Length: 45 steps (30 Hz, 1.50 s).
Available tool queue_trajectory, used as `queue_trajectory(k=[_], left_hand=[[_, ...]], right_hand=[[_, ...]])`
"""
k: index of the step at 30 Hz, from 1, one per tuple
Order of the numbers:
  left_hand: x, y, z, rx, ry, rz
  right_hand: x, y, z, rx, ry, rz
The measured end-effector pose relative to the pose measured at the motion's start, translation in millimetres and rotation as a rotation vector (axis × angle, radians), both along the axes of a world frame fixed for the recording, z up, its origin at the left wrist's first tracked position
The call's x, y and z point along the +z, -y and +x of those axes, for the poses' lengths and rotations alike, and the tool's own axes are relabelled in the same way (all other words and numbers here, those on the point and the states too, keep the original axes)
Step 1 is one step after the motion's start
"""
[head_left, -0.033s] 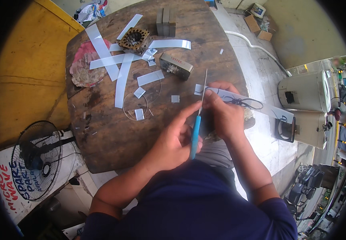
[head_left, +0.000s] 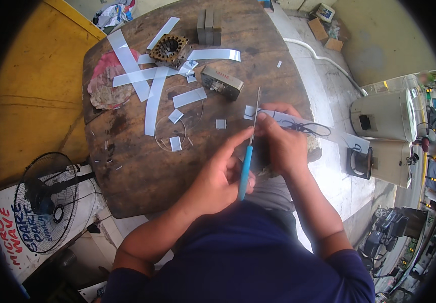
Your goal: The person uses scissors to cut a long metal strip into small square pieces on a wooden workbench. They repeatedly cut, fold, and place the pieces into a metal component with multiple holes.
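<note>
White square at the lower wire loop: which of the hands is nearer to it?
Left. The left hand is right of the white square and closer to the body; the right hand is farther right, holding the long white strip.

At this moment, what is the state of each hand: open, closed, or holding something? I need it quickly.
Left hand: closed, holding the blue-handled scissors.
Right hand: closed, holding the white strip.
</note>
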<state>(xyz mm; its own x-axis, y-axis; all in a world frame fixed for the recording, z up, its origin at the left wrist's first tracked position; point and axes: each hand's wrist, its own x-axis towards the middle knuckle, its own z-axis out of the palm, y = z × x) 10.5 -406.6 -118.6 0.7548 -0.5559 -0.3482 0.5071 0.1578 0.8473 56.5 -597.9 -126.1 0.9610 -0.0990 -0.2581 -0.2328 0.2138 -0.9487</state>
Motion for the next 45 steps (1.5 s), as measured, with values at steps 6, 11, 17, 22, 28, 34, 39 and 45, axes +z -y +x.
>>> queue_trajectory(k=[6, 11, 17, 22, 28, 34, 39, 45], left_hand=[[-2.3, -0.3, 4.7, 0.037, -0.038, -0.041], [-1.0, -4.1, 3.3, 0.003, 0.051, 0.025], [-3.3, -1.8, 2.6, -0.001, 0.168, 0.066], [-3.4, -0.3, 3.2, 0.000, 0.183, 0.083], [-3.6, 0.1, 3.7, 0.001, 0.190, 0.079], [-6.1, 0.5, 4.0, 0.005, 0.192, 0.081], [-3.8, -0.6, 4.1, 0.016, -0.043, -0.031], [0.4, -3.1, 4.3, 0.048, -0.052, -0.036]], right_hand=[[-1.1, -1.2, 6.1, -0.017, -0.033, 0.024], [0.0, 6.2, 8.7, -0.047, -0.022, 0.166], [-2.6, 4.0, 3.4, 0.017, 0.032, 0.025], [-3.9, 3.1, 3.2, 0.009, 0.038, 0.034], [-3.1, 2.1, 2.4, 0.001, 0.012, 0.038], [-2.8, 2.1, 3.6, 0.012, 0.021, 0.054], [-1.1, 1.6, 2.0, 0.014, -0.031, -0.035], [0.7, 3.8, 6.9, -0.004, -0.054, 0.067]])
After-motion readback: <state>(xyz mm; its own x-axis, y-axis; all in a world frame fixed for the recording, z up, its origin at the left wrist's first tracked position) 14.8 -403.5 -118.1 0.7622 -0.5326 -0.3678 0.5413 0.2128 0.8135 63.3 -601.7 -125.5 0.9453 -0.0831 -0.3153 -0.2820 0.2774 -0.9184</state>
